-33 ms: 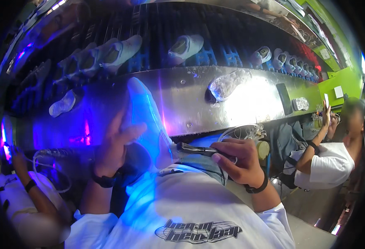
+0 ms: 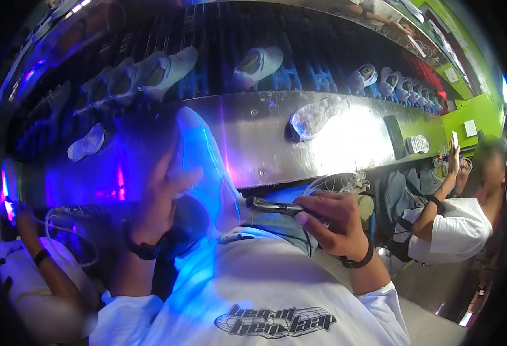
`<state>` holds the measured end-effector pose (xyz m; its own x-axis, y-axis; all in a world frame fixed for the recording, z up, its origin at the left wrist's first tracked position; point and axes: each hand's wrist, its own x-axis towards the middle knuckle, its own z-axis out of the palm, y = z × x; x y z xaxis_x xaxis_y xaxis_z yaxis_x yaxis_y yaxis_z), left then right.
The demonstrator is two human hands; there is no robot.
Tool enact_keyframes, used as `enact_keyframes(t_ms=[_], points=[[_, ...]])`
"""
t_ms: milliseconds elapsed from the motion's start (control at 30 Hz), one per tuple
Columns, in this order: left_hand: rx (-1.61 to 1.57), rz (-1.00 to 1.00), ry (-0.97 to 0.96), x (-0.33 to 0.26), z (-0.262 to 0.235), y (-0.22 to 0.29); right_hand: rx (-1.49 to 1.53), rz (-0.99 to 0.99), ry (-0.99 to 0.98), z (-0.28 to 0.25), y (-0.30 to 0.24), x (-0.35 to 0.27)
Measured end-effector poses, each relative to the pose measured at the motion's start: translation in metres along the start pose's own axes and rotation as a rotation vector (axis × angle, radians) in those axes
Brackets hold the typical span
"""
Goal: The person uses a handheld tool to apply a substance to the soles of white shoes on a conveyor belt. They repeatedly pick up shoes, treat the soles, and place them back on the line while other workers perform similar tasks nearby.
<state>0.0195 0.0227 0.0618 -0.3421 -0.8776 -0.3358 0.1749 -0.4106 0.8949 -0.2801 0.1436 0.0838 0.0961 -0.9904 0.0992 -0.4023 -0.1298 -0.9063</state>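
Blue light falls on a pale shoe (image 2: pixel 204 164) that stands upright in front of me, its toe pointing up and away. My left hand (image 2: pixel 160 199) grips it from the left side, with the thumb across it. A brush (image 2: pixel 272 206) with a dark, shiny handle is pinched in my right hand (image 2: pixel 337 224), between thumb and fingers. The brush's pale tip touches or nearly touches the lower right side of the shoe, near the heel. Part of my left hand's fingers is hidden behind the shoe.
A metal ledge (image 2: pixel 253 141) runs ahead, bearing a crumpled clear-wrapped pad (image 2: pixel 318 118) and a pale sole-shaped piece (image 2: pixel 86 144). Beyond it, pale shoes (image 2: pixel 258 66) ride blue racks. One co-worker (image 2: pixel 458 228) sits at right, another (image 2: pixel 40 271) at left. Thin tubing (image 2: pixel 337 181) hangs below the ledge.
The brush in my right hand has shifted very slightly at the shoe's side. My left hand and the shoe stay as they were.
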Motion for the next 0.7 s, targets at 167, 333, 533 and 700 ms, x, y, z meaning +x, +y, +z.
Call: enact_keyframes(t_ms=[167, 333, 533, 700], points=[[0.413, 0.102, -0.104, 0.005, -0.015, -0.009, -0.178, -0.114, 0.050, -0.016, -0.009, 0.008], [0.723, 0.118, -0.184, 0.004, -0.032, -0.023, -0.294, -0.274, 0.088, -0.030, -0.006, 0.022], [0.003, -0.102, -0.019, 0.000, 0.003, -0.029, -0.370, -0.394, 0.078, -0.046, -0.009, 0.040], [0.303, 0.126, -0.211, -0.018, 0.019, -0.026, -0.360, -0.453, 0.092, -0.052, -0.005, 0.050]])
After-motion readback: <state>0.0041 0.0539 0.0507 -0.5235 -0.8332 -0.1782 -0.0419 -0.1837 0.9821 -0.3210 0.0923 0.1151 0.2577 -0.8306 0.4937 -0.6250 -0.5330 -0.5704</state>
